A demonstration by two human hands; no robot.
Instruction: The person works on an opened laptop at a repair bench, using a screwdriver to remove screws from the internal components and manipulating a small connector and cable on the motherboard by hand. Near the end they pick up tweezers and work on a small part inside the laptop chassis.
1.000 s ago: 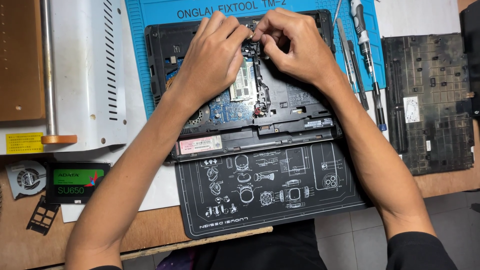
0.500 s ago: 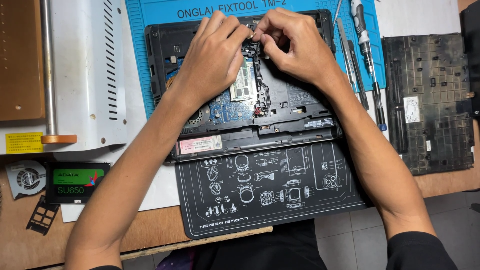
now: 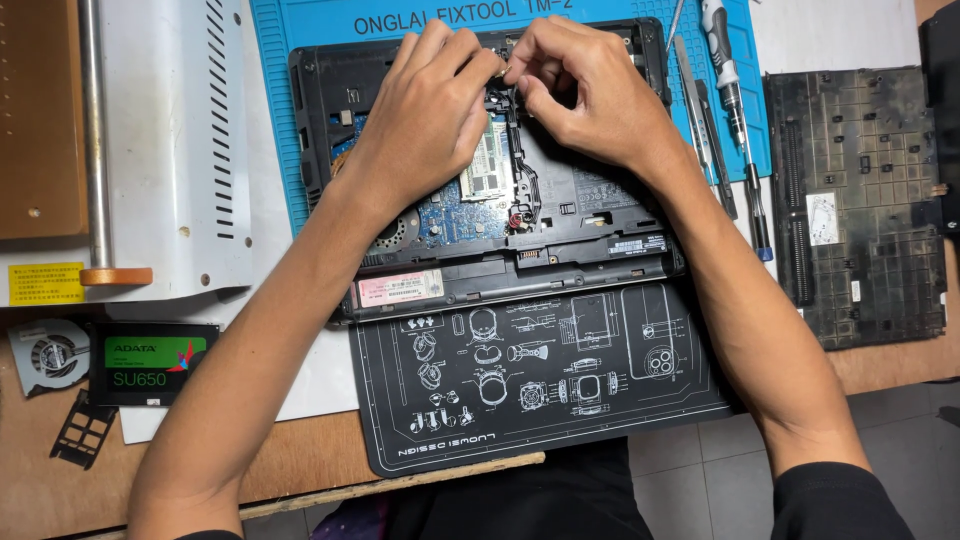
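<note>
The wooden counter [image 3: 40,500] carried everything, and on it lay a blue work mat [image 3: 275,120] with an opened laptop [image 3: 480,230] across its middle, bottom cover off and circuit board showing. Below the laptop sat a black mat printed with white drawings [image 3: 540,380], touching the laptop's near edge. To the left lay a white metal panel with slots [image 3: 170,150]; to the right, well apart from the hands, the removed black cover [image 3: 865,210] rested face down. Near the left edge of the counter were a boxed drive with a green label [image 3: 152,362], a small fan [image 3: 48,355] just beside it, and a little black bracket [image 3: 82,430] below. A screwdriver [image 3: 735,110] and slim prying tools [image 3: 700,120] lay between the laptop and the cover.

Both hands met over the far middle of the laptop. The left hand [image 3: 430,120] was curled with its fingertips [image 3: 490,68] pinched together, and the right hand [image 3: 590,95] mirrored it, fingertips meeting the left at one point above a black bracket or hinge piece [image 3: 515,150] beside the green memory card [image 3: 487,165]. Each grip looked clenched on something very small, a screw or connector perhaps; what exactly could not be told.

The step in hand seemed to be freeing or seating a small part at that bracket. The next move would likely call for a steady, fine pull or press, keeping clear of the board
</note>
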